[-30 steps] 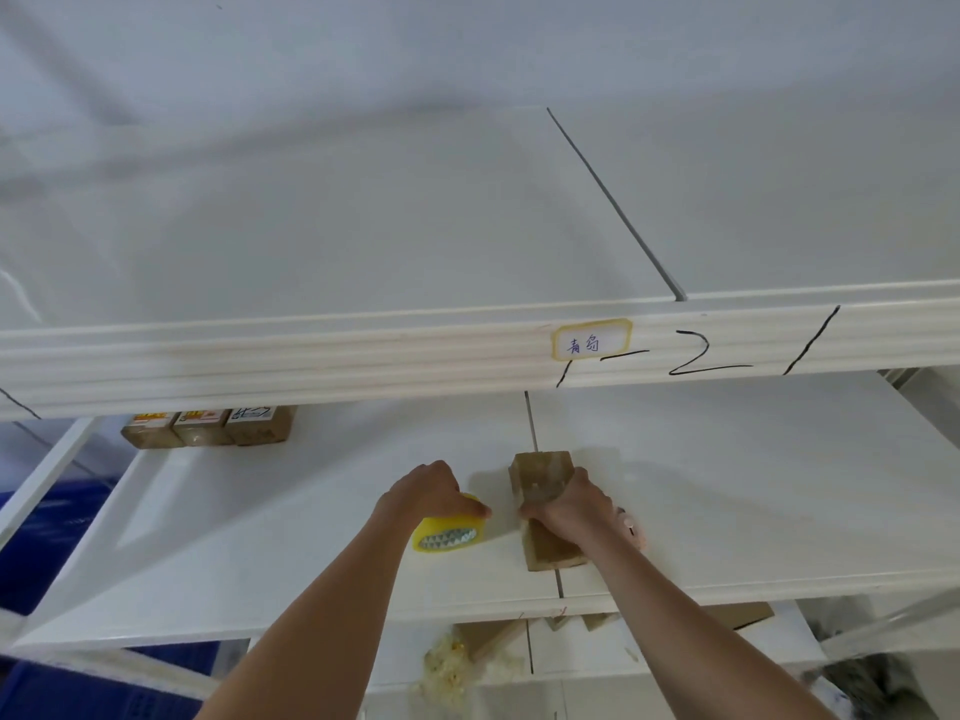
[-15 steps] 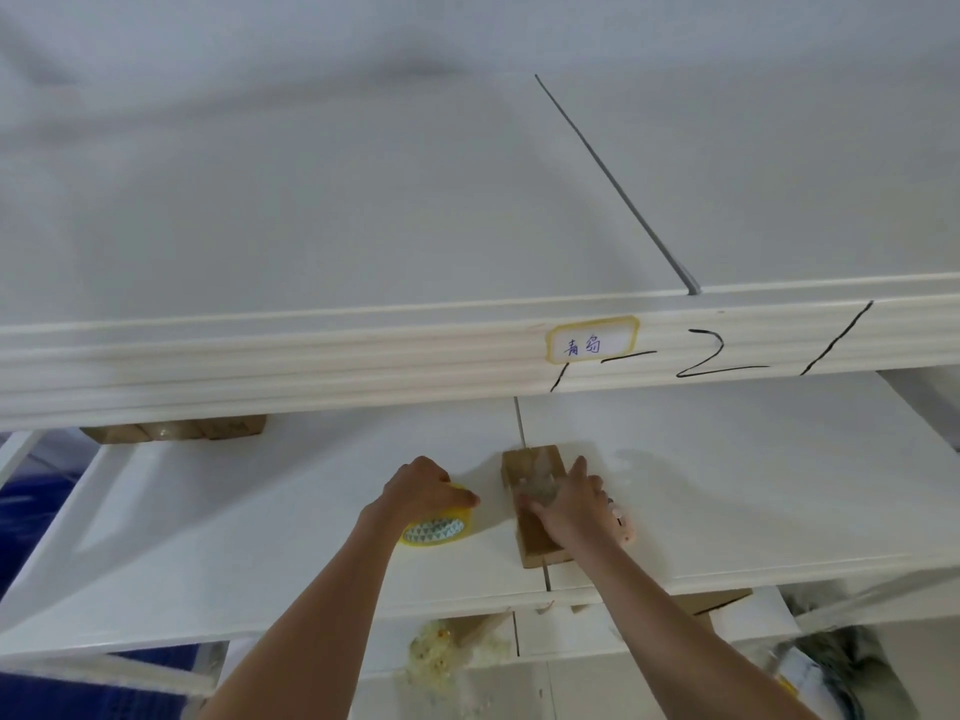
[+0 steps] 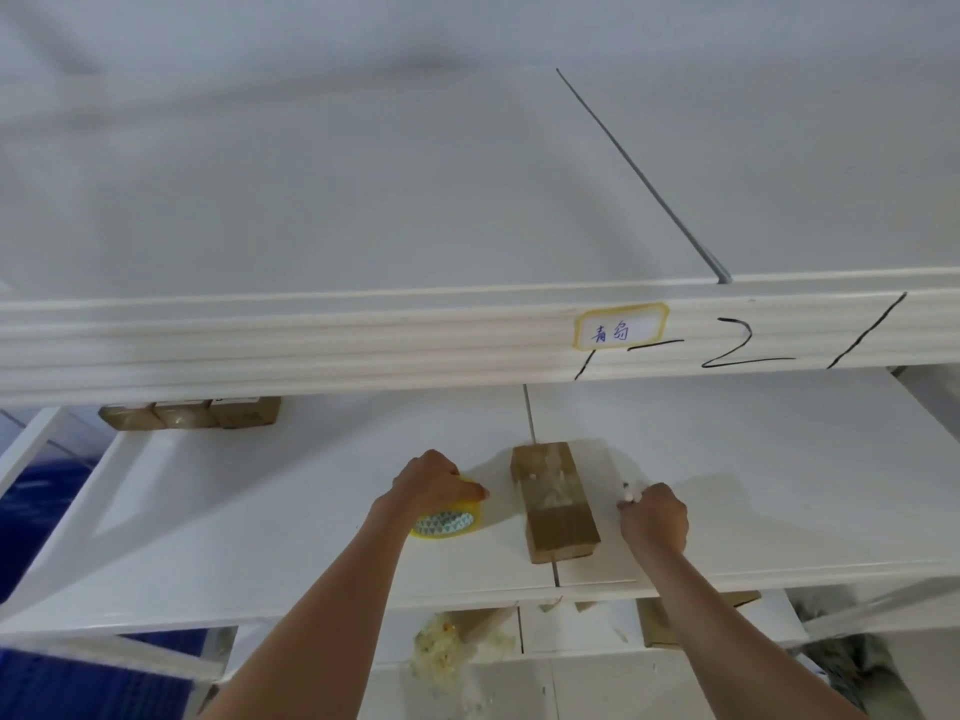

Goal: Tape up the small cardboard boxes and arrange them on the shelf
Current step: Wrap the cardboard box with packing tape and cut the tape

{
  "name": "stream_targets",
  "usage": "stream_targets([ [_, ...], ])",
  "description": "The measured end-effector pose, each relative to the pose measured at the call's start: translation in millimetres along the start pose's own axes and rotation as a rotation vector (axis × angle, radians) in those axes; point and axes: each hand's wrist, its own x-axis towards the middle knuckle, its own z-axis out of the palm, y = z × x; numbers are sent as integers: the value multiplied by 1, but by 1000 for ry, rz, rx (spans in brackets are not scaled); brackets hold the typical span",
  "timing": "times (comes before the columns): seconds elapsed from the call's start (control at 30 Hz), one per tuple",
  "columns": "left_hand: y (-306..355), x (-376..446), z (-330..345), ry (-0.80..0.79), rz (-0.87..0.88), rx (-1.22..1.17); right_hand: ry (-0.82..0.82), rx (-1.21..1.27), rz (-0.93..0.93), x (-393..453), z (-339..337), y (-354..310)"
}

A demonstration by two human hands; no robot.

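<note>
Head view: on the white middle shelf [image 3: 779, 485], one small cardboard box [image 3: 555, 501] lying lengthwise across the seam between two shelf boards, clear tape glinting over its far half, nothing touching it. Just beside it on the left, the left hand [image 3: 434, 483] curled down over a yellow-rimmed roll of tape [image 3: 451, 519], fingers wrapped over the top of the roll, roll resting on the board. On the other side, the right hand [image 3: 655, 516] now off the box, where half a second ago it lay pressed on the taped top; closed in a loose fist near the box, pinching a small white object [image 3: 627, 492] at the fingertips, too small to name, perhaps a cutter or pen. At the far left, half tucked under the upper shelf beam [image 3: 311, 345], a row of three sealed boxes [image 3: 189, 413] standing side by side. On the beam, a yellow-edged handwritten label [image 3: 621, 327] with marker strokes beside it. Below the working shelf, a lower level with flat cardboard pieces [image 3: 696, 621] and a heap of crumpled tape scraps [image 3: 447, 652]. Judging by the lifted right hand: smoothing done, tape probably about to be cut or already parted from the roll, though no strip visible between roll and box. Left to do, by that reading: box sent over to join the row at the left.
</note>
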Motion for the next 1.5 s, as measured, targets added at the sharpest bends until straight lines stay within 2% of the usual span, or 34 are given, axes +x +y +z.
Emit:
stream_targets([
  [0.13,2,-1,1,17,5,13,77,254,-235,-12,-2,-37],
  [0.23,2,-2,0,19,-3,15,-32,388,-408,-35,8,-69],
  [0.3,2,-4,0,20,-9,3,-131,374,-509,-50,24,-82],
  [0.43,4,-8,0,33,6,17,-192,213,-657,-61,55,-78],
  [0.63,0,-12,-2,18,4,-9,-287,291,-623,-57,61,-69],
  [0.8,-2,-11,-4,-5,10,-57,-344,228,-612,-52,61,-68],
  [1.23,-5,-12,-6,-23,9,-76,-342,172,-665,-52,61,-66],
  [1.5,-5,-11,-6,-17,15,-59,-365,172,-594,-50,58,-69],
])
